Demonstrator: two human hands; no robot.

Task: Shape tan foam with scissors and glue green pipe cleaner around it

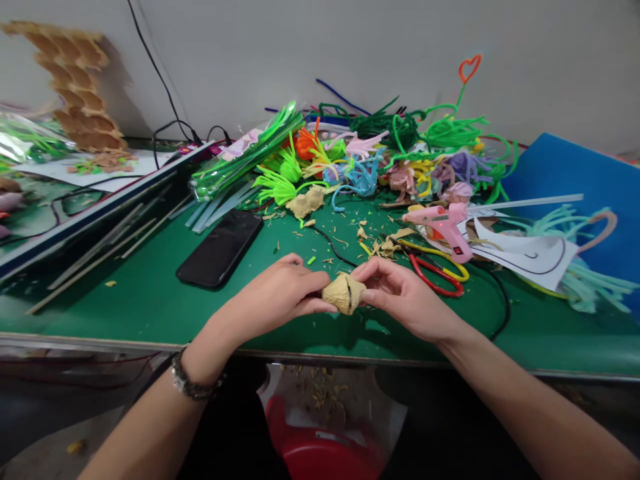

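Between my two hands is a small tan, wrinkled lump (344, 293) with a dark line across it; its exact kind I cannot make out. My left hand (287, 287) pinches its left end between thumb and fingers. On the right end, the thumb and fingertips of my right hand (400, 293) close on it too. The lump is held just above the green table (280, 333), near the front edge. Tan scraps (385, 248) lie scattered beyond my hands. Close to my right hand rest scissors with red and yellow handles (435, 273).
A black phone (220, 250) lies left of my hands. A pink glue gun (445, 223) with a clear stick and a black cord is at right. Colourful pipe cleaners (360, 173) pile up at the back. A blue board (560, 167) stands right; a red stool (325, 453) is below.
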